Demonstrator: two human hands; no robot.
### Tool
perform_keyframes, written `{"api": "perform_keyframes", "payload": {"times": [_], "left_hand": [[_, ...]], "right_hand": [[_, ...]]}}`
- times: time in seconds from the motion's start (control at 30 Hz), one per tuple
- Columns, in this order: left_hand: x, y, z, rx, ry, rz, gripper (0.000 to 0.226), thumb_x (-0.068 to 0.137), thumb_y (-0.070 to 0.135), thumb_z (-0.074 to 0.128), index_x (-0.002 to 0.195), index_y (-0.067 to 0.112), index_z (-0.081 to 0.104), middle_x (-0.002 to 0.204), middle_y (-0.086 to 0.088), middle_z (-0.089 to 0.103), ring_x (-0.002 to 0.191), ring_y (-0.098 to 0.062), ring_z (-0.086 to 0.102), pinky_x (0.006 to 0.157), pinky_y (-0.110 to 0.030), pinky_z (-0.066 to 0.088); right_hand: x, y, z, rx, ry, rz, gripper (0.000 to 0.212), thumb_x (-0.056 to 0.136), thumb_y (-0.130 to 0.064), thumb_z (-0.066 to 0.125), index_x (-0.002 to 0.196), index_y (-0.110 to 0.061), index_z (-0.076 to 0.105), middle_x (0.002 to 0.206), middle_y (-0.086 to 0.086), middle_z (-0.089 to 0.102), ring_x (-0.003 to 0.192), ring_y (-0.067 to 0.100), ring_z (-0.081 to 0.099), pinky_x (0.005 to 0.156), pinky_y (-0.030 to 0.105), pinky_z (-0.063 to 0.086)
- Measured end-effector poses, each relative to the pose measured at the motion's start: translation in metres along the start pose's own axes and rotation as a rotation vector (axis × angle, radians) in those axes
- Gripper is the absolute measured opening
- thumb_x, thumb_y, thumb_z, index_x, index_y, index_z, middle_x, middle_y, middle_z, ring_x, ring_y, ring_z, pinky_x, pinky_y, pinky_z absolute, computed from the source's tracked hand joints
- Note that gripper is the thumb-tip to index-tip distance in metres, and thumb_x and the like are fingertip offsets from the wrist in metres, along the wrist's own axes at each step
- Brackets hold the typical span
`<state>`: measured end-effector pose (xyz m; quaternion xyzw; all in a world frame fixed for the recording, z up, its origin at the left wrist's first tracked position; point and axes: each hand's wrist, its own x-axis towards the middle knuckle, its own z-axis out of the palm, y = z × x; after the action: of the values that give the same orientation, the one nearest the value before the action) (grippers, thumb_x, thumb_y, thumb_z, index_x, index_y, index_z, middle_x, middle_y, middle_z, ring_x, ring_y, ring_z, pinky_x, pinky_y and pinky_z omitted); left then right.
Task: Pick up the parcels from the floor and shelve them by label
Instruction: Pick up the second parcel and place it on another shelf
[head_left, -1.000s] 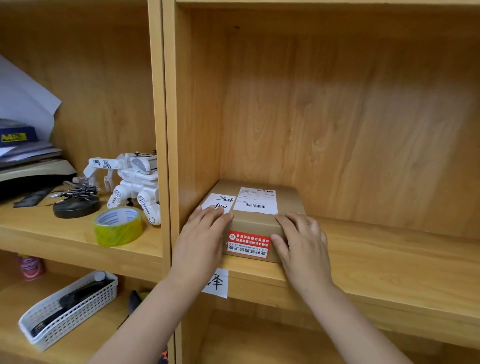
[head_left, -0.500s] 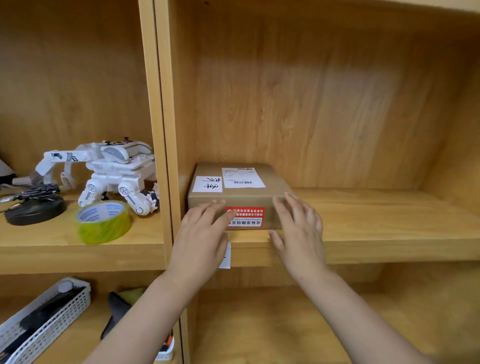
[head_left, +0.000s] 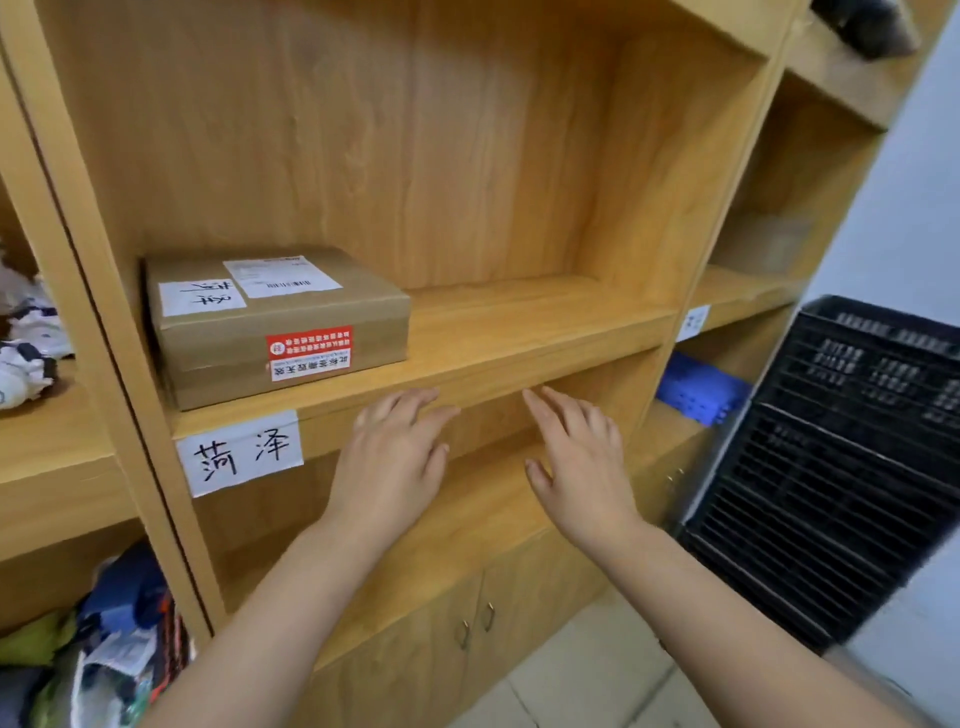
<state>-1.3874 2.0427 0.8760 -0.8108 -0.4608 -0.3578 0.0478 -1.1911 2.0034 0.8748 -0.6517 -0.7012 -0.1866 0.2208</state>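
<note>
At the far left, a neighbouring bay holds blurred white clutter (head_left: 26, 343) that cannot be made out, and below it a heap of coloured bags (head_left: 104, 639).

Next comes the parcel (head_left: 275, 322), a flat brown box lying on the shelf (head_left: 519, 322) at its left end, close against the upright. It lies with its handwritten slip (head_left: 201, 297) and shipping label (head_left: 280, 278) facing up and a red sticker (head_left: 309, 352) on the front face, so the marking can be read from where the person stands. Directly under it, on the shelf's front edge, is a paper tag (head_left: 240, 451) with two handwritten characters. The parcel sits above that tag most likely because its slip matches; the slip reads upside down here, so this cannot be confirmed.

The left hand (head_left: 392, 462) and right hand (head_left: 582, 467) hover in front of the shelf's edge, to the right of the parcel and apart from it. Both are empty, palms down, fingers (head_left: 405, 408) spread wide and relaxed, which suits hands that have let go of a placed load. This parcel looks shelved, and another from the floor would be next.

Further right, the rest of the shelf is bare. Another tag (head_left: 693, 322) marks the next bay, a blue object (head_left: 701, 387) lies below it, and a black crate (head_left: 841, 457) stands at the far right.
</note>
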Motion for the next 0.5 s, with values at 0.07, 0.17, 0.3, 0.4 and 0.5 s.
{"api": "perform_keyframes", "payload": {"times": [0.07,0.17,0.3,0.4,0.5], "left_hand": [[0.001,0.018,0.01,-0.058,-0.024,0.042,0.038,0.078,0.016,0.065,0.115,0.023,0.063,0.125,-0.004,0.06,0.119,-0.027,0.05,0.094,-0.043,0.041],[0.003,0.045,0.025,-0.126,-0.063,0.106,0.036,0.081,0.019,0.061,0.116,0.025,0.061,0.127,-0.001,0.058,0.12,-0.025,0.048,0.097,-0.041,0.038],[0.005,0.097,0.045,-0.196,-0.11,0.194,0.034,0.083,0.022,0.055,0.116,0.026,0.062,0.128,0.001,0.057,0.121,-0.024,0.047,0.099,-0.039,0.036],[0.006,0.144,0.059,-0.281,-0.17,0.253,0.036,0.08,0.027,0.049,0.113,0.027,0.064,0.126,0.001,0.059,0.119,-0.025,0.049,0.097,-0.038,0.037],[0.0,0.195,0.072,-0.403,-0.252,0.304,0.035,0.08,0.028,0.049,0.111,0.028,0.065,0.126,0.002,0.059,0.118,-0.023,0.049,0.096,-0.038,0.038]], "right_hand": [[-0.014,0.015,-0.01,-0.014,-0.002,0.06,0.07,0.08,-0.024,0.062,0.143,-0.021,0.03,0.143,0.005,0.041,0.127,0.026,0.038,0.106,0.042,0.029],[-0.039,0.035,-0.022,-0.056,-0.005,0.141,0.074,0.078,-0.026,0.064,0.142,-0.022,0.028,0.142,0.004,0.042,0.124,0.026,0.041,0.103,0.043,0.033],[-0.077,0.066,-0.041,-0.096,0.006,0.229,0.073,0.074,-0.028,0.063,0.14,-0.022,0.031,0.138,0.003,0.046,0.118,0.025,0.044,0.102,0.044,0.036],[-0.109,0.093,-0.063,-0.146,0.015,0.313,0.07,0.072,-0.027,0.061,0.138,-0.021,0.035,0.134,0.002,0.049,0.118,0.023,0.044,0.102,0.04,0.034],[-0.147,0.121,-0.09,-0.181,0.009,0.4,0.066,0.076,-0.025,0.058,0.138,-0.02,0.037,0.137,0.001,0.047,0.122,0.023,0.042,0.105,0.038,0.032]]}}
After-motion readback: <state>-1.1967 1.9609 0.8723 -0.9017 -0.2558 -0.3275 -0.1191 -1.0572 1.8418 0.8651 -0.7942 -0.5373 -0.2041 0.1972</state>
